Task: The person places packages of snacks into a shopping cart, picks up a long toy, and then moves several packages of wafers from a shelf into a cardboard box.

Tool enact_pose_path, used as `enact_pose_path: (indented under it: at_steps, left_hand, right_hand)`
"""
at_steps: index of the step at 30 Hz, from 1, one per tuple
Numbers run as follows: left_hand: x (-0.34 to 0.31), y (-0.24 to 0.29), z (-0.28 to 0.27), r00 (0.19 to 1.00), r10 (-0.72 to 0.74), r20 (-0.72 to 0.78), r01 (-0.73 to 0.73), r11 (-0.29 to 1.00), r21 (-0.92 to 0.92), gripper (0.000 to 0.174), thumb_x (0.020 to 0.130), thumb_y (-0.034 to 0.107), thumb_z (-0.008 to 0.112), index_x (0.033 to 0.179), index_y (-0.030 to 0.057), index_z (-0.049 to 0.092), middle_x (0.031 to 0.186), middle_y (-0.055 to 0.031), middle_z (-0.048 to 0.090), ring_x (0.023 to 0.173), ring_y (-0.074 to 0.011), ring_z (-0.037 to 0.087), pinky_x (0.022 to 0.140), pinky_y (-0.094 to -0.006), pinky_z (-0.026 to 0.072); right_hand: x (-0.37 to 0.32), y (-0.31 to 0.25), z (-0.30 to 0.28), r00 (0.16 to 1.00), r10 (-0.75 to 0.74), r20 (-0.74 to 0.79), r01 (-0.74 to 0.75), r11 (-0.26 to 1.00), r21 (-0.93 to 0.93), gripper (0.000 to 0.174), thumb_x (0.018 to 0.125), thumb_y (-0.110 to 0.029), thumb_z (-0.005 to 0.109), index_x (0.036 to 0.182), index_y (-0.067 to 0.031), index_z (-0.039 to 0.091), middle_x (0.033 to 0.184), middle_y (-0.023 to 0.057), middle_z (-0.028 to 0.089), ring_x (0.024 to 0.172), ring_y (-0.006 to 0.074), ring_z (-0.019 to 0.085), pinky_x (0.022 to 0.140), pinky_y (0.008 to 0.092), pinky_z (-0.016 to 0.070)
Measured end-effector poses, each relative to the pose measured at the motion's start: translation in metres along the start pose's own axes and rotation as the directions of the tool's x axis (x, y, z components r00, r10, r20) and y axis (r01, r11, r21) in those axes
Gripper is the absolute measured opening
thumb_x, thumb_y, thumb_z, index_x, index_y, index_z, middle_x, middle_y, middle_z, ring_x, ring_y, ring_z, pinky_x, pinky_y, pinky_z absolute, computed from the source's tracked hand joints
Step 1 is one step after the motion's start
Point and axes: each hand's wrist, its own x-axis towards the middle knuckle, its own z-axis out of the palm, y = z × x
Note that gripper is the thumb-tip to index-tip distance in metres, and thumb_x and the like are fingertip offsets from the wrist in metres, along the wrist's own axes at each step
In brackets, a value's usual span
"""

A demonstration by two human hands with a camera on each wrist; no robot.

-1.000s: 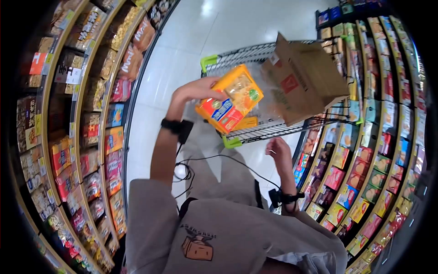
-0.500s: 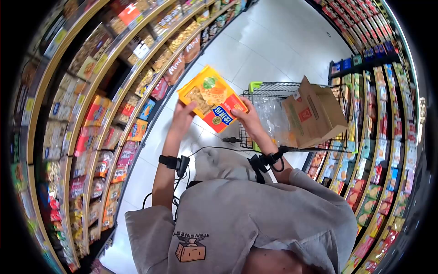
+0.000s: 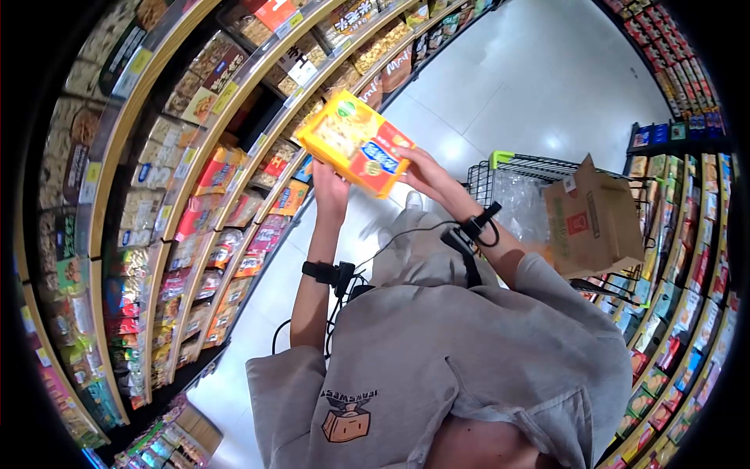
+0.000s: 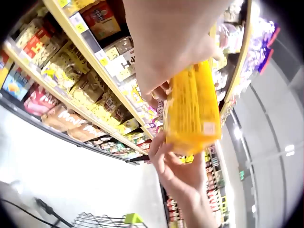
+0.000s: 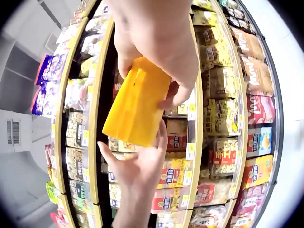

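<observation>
1. Yellow pack (image 3: 355, 144): a blue label carries white Chinese characters and a green round badge sits near one end. Neither can be read.
2. Brown bags (image 4: 66, 124) on the low shelf: white script that seems to read "Mini". The right wrist view shows the same script.
3. Grey sweatshirt (image 3: 349, 396): arched dark lettering above a box drawing, seen upside down, apparently "JEANSWEST".
4. Cardboard box (image 3: 594, 219): a red square mark, with print too small to read.
5. Shelf-edge price tags (image 3: 226, 98): figures illegible.
</observation>
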Motion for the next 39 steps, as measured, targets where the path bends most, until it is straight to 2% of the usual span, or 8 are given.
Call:
enact_pose_path:
  at_steps: [4,7,8,11,14,27,34,39]
  left_hand:
    - [0.044,0.011,-0.007,0.984,-0.027,-0.178,0.109,0.874,0.473,0.059,0.079,0.004,0.076,0.129,0.0031,0.044,0.121,-0.0114,0.059,0.105,-0.0174,0.061,0.089,-0.0293,0.05]
    - [0.065,0.045,-0.011,0.986,0.166,-0.012,-0.02,0.187,0.982,0.056,0.072,0.012,0.081,0.118,0.0039,0.051,0.107,-0.0153,0.066,0.092,-0.0265,0.067,0.081,-0.0355,0.0534]
    - [0.071,0.06,-0.008,0.981,0.173,0.088,-0.054,-0.197,0.979,0.059,0.069,0.012,0.082,0.118,0.0045,0.051,0.105,-0.0173,0.066,0.089,-0.0313,0.067,0.078,-0.0382,0.0539]
    - [0.102,0.085,-0.036,0.927,0.157,0.34,-0.161,-0.651,0.742,0.063,0.065,0.011,0.082,0.12,0.0058,0.051,0.099,-0.0196,0.064,0.085,-0.0392,0.065,0.074,-0.0437,0.0531]
    - [0.129,0.108,-0.049,0.935,0.218,0.279,-0.003,-0.784,0.621,0.065,0.063,0.008,0.079,0.121,0.0079,0.049,0.099,-0.0141,0.064,0.092,-0.0351,0.062,0.079,-0.0472,0.0483]
    - [0.227,0.14,-0.159,0.951,0.293,-0.101,0.292,-0.741,0.605,0.027,0.081,0.024,0.065,0.098,0.0033,0.064,0.099,-0.022,0.068,0.095,-0.04,0.065,0.082,-0.0481,0.0504]
    - [0.282,0.148,-0.212,0.819,0.128,-0.559,0.495,-0.651,0.576,0.053,0.09,0.045,0.048,0.118,0.0024,0.061,0.115,-0.0238,0.064,0.115,-0.0386,0.057,0.097,-0.0441,0.0433]
    - [0.251,0.15,-0.227,0.824,0.026,-0.566,0.565,-0.095,0.819,0.062,0.089,0.048,0.052,0.133,0.0046,0.051,0.128,-0.0159,0.057,0.115,-0.0285,0.053,0.105,-0.0343,0.0316]
  right_hand:
    - [0.056,-0.005,-0.018,0.983,0.081,0.164,-0.003,0.903,-0.429,0.055,0.091,-0.024,0.065,0.137,-0.0034,0.043,0.125,0.0073,0.057,0.114,0.016,0.057,0.098,0.0332,0.047]
    - [0.065,-0.016,-0.038,0.982,0.137,0.127,-0.039,0.815,-0.578,0.057,0.092,-0.035,0.062,0.138,-0.0075,0.044,0.123,0.006,0.056,0.112,0.0167,0.056,0.095,0.0344,0.0464]
    - [0.064,-0.026,-0.043,0.991,0.121,0.052,-0.07,0.817,-0.573,0.058,0.092,-0.042,0.062,0.138,-0.0105,0.046,0.12,0.0051,0.057,0.11,0.0173,0.057,0.093,0.0356,0.0468]
    - [0.052,-0.049,-0.07,0.993,0.097,0.074,-0.055,0.897,-0.439,0.06,0.096,-0.055,0.044,0.133,-0.0082,0.051,0.117,0.0082,0.06,0.107,0.0192,0.059,0.093,0.0361,0.0472]
    - [0.048,-0.071,-0.1,0.995,0.092,0.036,-0.075,0.939,-0.336,0.065,0.097,-0.06,0.034,0.129,-0.0066,0.054,0.114,0.0096,0.063,0.104,0.0197,0.062,0.091,0.0363,0.0486]
    - [0.023,-0.116,-0.107,0.938,-0.311,-0.153,0.307,0.95,-0.053,0.061,0.098,-0.048,0.036,0.122,0.0058,0.052,0.107,0.0187,0.064,0.095,0.0253,0.065,0.085,0.0363,0.0532]
    - [0.038,-0.1,-0.092,0.925,-0.316,-0.213,0.321,0.947,-0.011,0.057,0.099,-0.044,0.037,0.12,0.0055,0.053,0.103,0.0161,0.065,0.092,0.0223,0.065,0.086,0.0351,0.0521]
    - [0.041,-0.088,-0.088,0.912,-0.329,-0.245,0.334,0.942,-0.022,0.051,0.099,-0.041,0.037,0.115,0.0035,0.055,0.101,0.014,0.066,0.09,0.0201,0.065,0.084,0.0333,0.052]
